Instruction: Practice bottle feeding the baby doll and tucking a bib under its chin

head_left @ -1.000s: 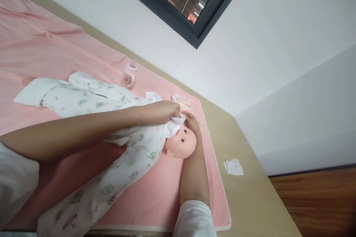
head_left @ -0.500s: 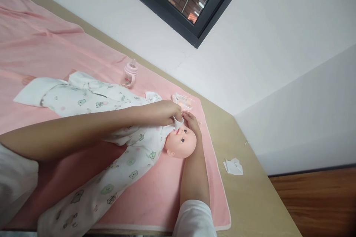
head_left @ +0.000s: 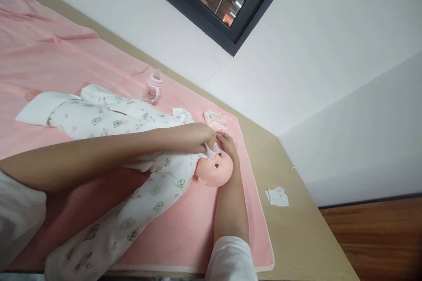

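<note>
A doll (head_left: pixel 214 170) in white patterned clothes (head_left: pixel 156 184) lies on its back on a pink blanket (head_left: pixel 184 237), its bald head to the right. My left hand (head_left: pixel 199 136) reaches across its chest, fingers closed on a white tissue (head_left: pixel 211 153) over the doll's mouth; the fingertips are partly hidden. My right hand (head_left: pixel 228 144) rests along the far side of the head, with its fingers extended and slightly bent. The right forearm passes beside the top of the head.
A pink baby bottle (head_left: pixel 153 88) stands beyond the doll. Near the far edge lies a clear plastic packet (head_left: pixel 216 119). A folded white tissue (head_left: pixel 277 196) lies on the bare tan tabletop (head_left: pixel 306 237) at right. A white wall (head_left: pixel 329 52) with a dark-framed window (head_left: pixel 242 30) rises behind.
My left hand has shifted slightly down toward the doll's face, and the tissue now covers its mouth, which showed before. My right hand has stayed in place.
</note>
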Motion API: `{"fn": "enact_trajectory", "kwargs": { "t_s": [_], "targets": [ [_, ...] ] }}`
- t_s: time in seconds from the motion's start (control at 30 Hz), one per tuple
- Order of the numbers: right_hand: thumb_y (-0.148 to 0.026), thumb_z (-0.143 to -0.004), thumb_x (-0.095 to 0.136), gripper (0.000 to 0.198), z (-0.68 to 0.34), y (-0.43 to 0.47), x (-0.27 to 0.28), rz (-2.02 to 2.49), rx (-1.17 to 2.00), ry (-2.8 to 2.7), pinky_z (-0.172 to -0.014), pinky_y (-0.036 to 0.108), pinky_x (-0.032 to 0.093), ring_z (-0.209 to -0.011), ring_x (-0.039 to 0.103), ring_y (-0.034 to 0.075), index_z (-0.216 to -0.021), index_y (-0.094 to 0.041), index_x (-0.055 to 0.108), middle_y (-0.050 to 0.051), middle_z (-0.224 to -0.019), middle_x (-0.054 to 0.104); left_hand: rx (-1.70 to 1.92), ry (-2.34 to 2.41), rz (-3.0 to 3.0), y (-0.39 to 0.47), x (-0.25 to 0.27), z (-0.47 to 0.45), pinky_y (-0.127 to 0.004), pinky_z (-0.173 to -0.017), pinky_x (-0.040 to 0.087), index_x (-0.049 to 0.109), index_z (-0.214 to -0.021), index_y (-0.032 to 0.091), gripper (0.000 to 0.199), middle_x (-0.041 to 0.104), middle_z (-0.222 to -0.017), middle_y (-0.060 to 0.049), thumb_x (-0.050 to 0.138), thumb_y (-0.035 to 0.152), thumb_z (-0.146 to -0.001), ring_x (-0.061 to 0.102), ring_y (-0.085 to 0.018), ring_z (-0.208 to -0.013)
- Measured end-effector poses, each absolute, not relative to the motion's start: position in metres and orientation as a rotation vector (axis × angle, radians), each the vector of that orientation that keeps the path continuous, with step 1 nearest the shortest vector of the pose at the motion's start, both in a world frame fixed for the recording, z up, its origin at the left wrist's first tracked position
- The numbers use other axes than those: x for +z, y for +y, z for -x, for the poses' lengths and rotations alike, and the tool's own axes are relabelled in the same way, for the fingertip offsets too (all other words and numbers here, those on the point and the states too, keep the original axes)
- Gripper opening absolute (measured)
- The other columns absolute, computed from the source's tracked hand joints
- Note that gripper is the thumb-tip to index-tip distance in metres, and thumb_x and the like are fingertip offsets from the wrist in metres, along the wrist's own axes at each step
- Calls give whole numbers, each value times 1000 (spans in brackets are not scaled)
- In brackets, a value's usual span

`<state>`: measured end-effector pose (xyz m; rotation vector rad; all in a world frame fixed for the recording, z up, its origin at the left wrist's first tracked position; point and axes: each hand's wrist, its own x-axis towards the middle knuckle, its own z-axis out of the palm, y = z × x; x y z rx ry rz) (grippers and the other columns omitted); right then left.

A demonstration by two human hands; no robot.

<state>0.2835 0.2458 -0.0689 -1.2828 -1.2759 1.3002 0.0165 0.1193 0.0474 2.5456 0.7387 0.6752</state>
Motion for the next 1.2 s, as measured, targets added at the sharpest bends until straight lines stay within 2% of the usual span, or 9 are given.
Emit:
{"fn": "enact_trajectory", "kwargs": {
  "t_s": [0.13, 0.23, 0.5, 0.67, 0.83, 1.03, 1.2],
  "targets": [
    [-38, -62, 84, 38, -283, 246, -69, 1275, 1295, -1292, -109, 35, 51, -99, 71, 19, -93, -22, 69, 2, -91, 75, 549, 806, -2585, 118, 51, -16, -25, -62, 33, 74, -76, 17, 27, 73, -96, -5, 52, 1, -72, 66, -16, -79],
    [-38, -60, 85, 40, -283, 245, -68, 1276, 1301, -1291, -109, 35, 50, -98, 71, 18, -93, -22, 69, 2, -91, 75, 526, 835, -2606, 117, 53, -15, -25, -61, 33, 76, -81, 17, 30, 73, -95, -5, 52, 1, -72, 66, -16, -77],
    [-36, -62, 84, 36, -283, 244, -67, 1303, 1293, -1286, -107, 35, 51, -103, 70, 19, -92, -22, 69, 3, -91, 74, 569, 859, -2588, 123, 49, -14, -26, -61, 33, 74, -76, 18, 26, 69, -89, -5, 54, 2, -71, 63, -18, -76],
    [-39, -61, 84, 40, -283, 245, -68, 1300, 1280, -1296, -106, 35, 51, -100, 70, 19, -94, -21, 70, 3, -89, 74, 611, 888, -2607, 126, 46, -13, -25, -60, 32, 67, -67, 18, 24, 62, -81, -3, 52, 0, -69, 55, -16, -67],
    [-41, -60, 85, 43, -284, 245, -69, 1289, 1282, -1311, -103, 35, 52, -100, 70, 19, -96, -21, 70, 3, -91, 75, 596, 910, -2658, 126, 49, -14, -27, -58, 29, 63, -65, 18, 22, 64, -83, -5, 51, 0, -67, 57, -17, -70],
    [-41, -61, 85, 43, -283, 243, -69, 1291, 1291, -1301, -102, 36, 52, -100, 70, 19, -96, -21, 70, 2, -92, 75, 559, 963, -2656, 125, 53, -13, -27, -58, 28, 46, -59, 17, 20, 62, -80, -5, 51, 0, -68, 55, -17, -68],
    [-39, -61, 84, 40, -283, 244, -68, 1303, 1280, -1292, -102, 35, 52, -101, 70, 20, -93, -22, 70, 2, -91, 74, 537, 1019, -2640, 124, 54, -15, -28, -59, 29, 38, -60, 17, 24, 63, -81, -6, 50, 1, -72, 56, -18, -70]
  ]
}}
